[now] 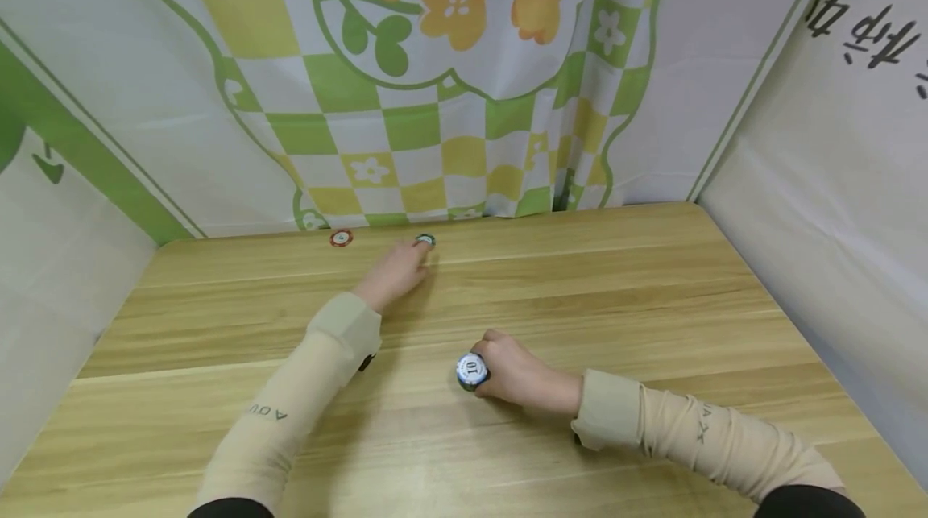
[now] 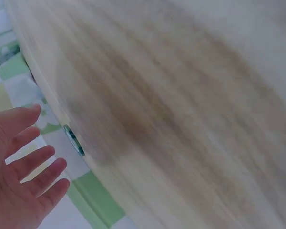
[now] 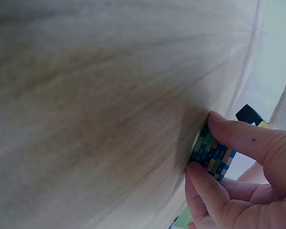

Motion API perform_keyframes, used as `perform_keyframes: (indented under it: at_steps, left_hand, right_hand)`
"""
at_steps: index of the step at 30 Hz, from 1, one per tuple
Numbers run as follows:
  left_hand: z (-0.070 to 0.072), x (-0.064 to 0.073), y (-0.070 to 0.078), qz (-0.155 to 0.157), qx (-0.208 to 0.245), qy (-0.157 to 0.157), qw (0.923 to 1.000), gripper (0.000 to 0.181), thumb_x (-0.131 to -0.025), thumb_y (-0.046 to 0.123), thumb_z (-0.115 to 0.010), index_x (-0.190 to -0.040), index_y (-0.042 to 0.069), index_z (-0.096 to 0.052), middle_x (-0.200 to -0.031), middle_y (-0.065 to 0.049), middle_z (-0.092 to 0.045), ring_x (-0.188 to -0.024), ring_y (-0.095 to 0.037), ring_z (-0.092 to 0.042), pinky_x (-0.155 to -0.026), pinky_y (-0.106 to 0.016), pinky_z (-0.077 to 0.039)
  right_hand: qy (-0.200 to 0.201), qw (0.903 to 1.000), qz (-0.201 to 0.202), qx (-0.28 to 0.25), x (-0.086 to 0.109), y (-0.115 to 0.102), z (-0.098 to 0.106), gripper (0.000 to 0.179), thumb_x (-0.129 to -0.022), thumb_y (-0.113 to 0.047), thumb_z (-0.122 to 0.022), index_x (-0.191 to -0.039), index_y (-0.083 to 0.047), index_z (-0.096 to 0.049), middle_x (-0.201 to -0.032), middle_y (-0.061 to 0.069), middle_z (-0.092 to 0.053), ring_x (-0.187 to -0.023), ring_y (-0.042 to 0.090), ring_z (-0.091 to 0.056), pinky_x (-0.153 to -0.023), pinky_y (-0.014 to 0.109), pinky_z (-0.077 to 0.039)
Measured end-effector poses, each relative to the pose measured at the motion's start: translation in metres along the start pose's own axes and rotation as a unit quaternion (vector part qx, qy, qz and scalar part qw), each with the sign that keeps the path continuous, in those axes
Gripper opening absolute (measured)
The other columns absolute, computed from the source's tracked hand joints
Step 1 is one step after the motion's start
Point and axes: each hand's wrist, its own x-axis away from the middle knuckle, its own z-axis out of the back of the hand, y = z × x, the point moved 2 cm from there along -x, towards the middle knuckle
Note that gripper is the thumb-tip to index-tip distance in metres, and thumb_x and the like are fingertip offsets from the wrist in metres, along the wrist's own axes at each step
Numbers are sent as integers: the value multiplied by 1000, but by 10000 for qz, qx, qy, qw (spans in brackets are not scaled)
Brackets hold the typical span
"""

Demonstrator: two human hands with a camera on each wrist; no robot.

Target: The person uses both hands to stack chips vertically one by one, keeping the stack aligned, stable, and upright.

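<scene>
In the head view my left hand (image 1: pixel 397 270) reaches toward a green poker chip (image 1: pixel 426 239) close to the table's far edge. The left wrist view has this hand (image 2: pixel 26 171) with its fingers extended and spread, holding nothing; the green chip (image 2: pixel 74 140) lies just beyond them. Near the middle of the table, my right hand (image 1: pixel 524 375) grips a stack of poker chips (image 1: pixel 471 370), whose top one is blue and white and marked 10. Thumb and fingers pinch the stack's sides in the right wrist view, where green chips sit against blue ones (image 3: pixel 213 151).
A red poker chip (image 1: pixel 341 238) lies at the far edge, left of the green chip. The wooden table (image 1: pixel 616 284) meets a checkered, flower-printed curtain (image 1: pixel 435 131) at the back. White printed cloth (image 1: pixel 834 196) hangs along both sides.
</scene>
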Motion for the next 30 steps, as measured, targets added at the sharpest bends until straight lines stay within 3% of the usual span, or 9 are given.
perform_keyframes:
  at_steps: [9,15,22,30]
  left_hand:
    - [-11,-21,-13,209,-333,-107,9992,40,-89,13,-55,-126,-2,-50,-124,-21,-52,-111,-36,-50,-95,-45,-40]
    - [-12,-33,-15,338,-336,-312,9984,41,-91,9,-50,-129,-3,-45,-127,-22,-48,-114,-37,-47,-98,-44,-37]
    - [-11,-40,-14,548,-449,-727,9948,40,-93,10,-49,-130,-2,-44,-131,-24,-44,-119,-37,-43,-100,-43,-35]
    - [-11,-43,-14,686,-363,-885,9930,37,-94,9,-47,-129,-2,-46,-131,-23,-45,-121,-36,-41,-103,-42,-32]
  right_hand:
    - [-36,10000,-52,4,0,0,1,33,-59,-6,-80,-86,0,-64,-80,3,-54,-74,14,-50,-65,21,-45]
    - [-54,9999,-86,-29,0,0,1,33,-59,-5,-80,-87,1,-63,-80,3,-54,-74,14,-50,-65,21,-45]
    - [-58,9999,-81,-17,-1,1,1,34,-59,-6,-80,-87,2,-63,-80,3,-54,-75,14,-51,-65,21,-46]
    - [-42,10000,-38,-10,0,1,1,33,-59,-6,-80,-86,1,-63,-80,3,-54,-75,14,-50,-65,21,-45]
